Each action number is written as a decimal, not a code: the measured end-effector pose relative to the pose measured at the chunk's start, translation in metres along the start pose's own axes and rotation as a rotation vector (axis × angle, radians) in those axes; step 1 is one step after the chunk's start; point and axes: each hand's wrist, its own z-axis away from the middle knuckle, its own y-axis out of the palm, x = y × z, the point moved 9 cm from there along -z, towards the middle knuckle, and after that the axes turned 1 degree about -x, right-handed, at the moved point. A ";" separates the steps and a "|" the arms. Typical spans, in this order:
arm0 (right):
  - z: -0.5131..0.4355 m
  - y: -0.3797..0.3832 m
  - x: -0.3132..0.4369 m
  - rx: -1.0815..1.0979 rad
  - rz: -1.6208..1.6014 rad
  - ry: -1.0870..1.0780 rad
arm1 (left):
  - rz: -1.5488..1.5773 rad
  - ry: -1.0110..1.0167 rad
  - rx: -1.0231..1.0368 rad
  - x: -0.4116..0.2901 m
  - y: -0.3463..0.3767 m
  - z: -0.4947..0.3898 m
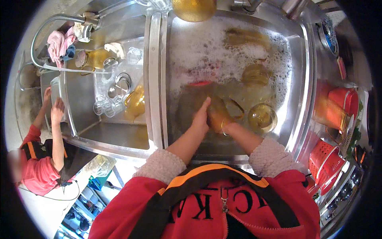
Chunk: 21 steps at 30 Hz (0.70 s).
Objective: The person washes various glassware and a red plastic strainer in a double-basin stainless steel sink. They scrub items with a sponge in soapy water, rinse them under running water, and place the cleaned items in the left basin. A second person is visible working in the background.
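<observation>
My left hand [203,116] dips into soapy water in the right-hand steel basin [158,89], its fingers pointing away from me. Close against it, my right hand [219,115] is under the murky water up to the bracelet at the wrist. A curved amber handle [236,108] shows just right of my right hand; the body it belongs to is blurred by the water. What my fingers grip is hidden. A round amber glass vessel [262,117] sits further right, and another amber piece [255,74] lies partly sunk behind it. Something red [200,83] shows beyond my hands.
An amber jug [195,9] stands at the far rim. The left basin holds amber jugs [135,103], clear glasses [109,107] and metal lids [122,83] under a curved tap [56,18]. Red baskets [325,159] stand right. A co-worker's hands [57,109] are at left.
</observation>
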 end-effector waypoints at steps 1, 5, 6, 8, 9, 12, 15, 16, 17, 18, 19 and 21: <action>0.001 -0.009 0.003 -0.060 -0.134 0.085 | 0.012 0.021 0.013 -0.006 -0.002 -0.002; 0.050 -0.038 0.012 0.014 -0.366 0.160 | 0.011 0.099 -0.009 -0.016 -0.009 -0.016; 0.069 -0.030 0.000 0.203 -0.259 0.270 | -0.044 0.204 -0.021 -0.022 -0.011 -0.016; 0.108 -0.028 -0.031 0.361 -0.234 0.409 | -0.168 0.333 -0.104 -0.023 -0.020 -0.013; 0.123 -0.027 -0.047 0.368 -0.293 0.483 | -0.253 0.464 -0.091 -0.029 -0.018 -0.006; 0.140 -0.047 -0.111 -0.150 -0.572 0.764 | -0.548 0.719 -0.073 -0.041 -0.009 0.019; 0.089 -0.018 -0.119 -0.117 -0.539 0.614 | -0.866 0.975 0.015 -0.056 0.022 0.056; 0.076 0.001 -0.119 0.038 -0.595 0.632 | -0.998 1.068 0.066 -0.060 0.037 0.071; 0.063 0.000 -0.114 0.011 -0.603 0.555 | -1.124 1.197 0.130 -0.064 0.053 0.089; 0.053 -0.002 -0.108 -0.009 -0.627 0.490 | -1.216 1.261 0.182 -0.068 0.067 0.102; 0.045 -0.011 -0.099 -0.060 -0.649 0.395 | -1.293 1.361 0.246 -0.072 0.080 0.117; 0.045 -0.052 -0.085 -0.352 -0.599 0.224 | -1.344 1.508 0.385 -0.079 0.103 0.144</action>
